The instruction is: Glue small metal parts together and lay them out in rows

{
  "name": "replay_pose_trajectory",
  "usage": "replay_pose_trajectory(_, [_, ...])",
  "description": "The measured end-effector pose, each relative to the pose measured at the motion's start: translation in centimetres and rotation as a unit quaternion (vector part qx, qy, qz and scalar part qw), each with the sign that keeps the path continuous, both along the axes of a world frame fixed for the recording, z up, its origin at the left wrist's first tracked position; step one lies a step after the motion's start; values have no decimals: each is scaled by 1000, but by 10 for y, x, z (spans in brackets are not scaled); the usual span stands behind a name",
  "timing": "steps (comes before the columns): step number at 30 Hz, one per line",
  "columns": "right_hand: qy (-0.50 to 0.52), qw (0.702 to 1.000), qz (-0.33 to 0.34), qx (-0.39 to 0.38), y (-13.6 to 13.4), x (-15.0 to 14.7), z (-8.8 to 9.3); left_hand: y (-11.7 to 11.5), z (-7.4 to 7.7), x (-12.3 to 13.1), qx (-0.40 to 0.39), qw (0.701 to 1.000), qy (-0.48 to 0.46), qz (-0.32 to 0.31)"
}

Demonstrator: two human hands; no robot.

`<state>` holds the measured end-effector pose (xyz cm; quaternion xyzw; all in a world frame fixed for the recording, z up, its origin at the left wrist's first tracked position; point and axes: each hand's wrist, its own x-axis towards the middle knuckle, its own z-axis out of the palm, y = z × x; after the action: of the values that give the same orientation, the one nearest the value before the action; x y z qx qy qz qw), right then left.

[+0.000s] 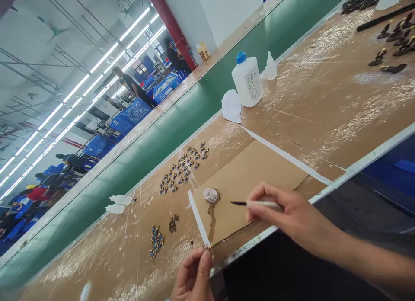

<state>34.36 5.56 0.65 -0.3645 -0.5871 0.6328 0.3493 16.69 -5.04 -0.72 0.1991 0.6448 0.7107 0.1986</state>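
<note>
My right hand [270,206] is closed around the pale handle of a slim brush-like tool [238,203]; its dark tip points left over the brown board [253,175]. Left of that tip stands a small round pot [211,195] of whitish stuff, with a wet streak running from it. Near the table's front edge, my left hand [194,273] pinches a tiny brownish piece [207,249] between thumb and finger; its kind is too small to make out. Close by lie a pile of small blue-and-gold figures [157,241] and a little heap of brown bits [173,223].
Many small figures [184,167] stand in rows behind the pot. A blue-capped white jug [247,80] and a dropper bottle [270,67] stand further back. Two small bottles [116,204] lie at left; dark pieces [397,39] sit at far right. People work beyond the green belt [145,132].
</note>
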Motion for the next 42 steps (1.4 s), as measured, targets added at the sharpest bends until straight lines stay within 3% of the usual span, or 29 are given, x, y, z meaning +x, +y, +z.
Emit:
replay_pose_trajectory(3, [-78,990,-70,97,37,0,-8,23,22,-21,-80,992,98,-27])
replay_pose_trajectory(6, [-108,981,-91,136,58,-2,-15,49,41,-43,-204,948,210,-122])
replay_pose_trajectory(9, [-104,980,-95,138,61,-4,-20,74,50,-57,-266,893,303,-202])
replay_pose_trajectory(14, [-104,983,-96,118,57,-2,-23,101,55,-59,-308,844,365,-243])
replay_pose_trajectory(25, [-84,986,-85,115,58,-1,-23,109,63,-43,-359,819,397,-207])
replay_pose_trajectory(31, [-84,985,-89,118,58,0,-22,111,63,-43,-390,790,418,-222])
replay_pose_trajectory(42, [-85,985,-90,121,58,0,-22,114,65,-39,-400,769,444,-225])
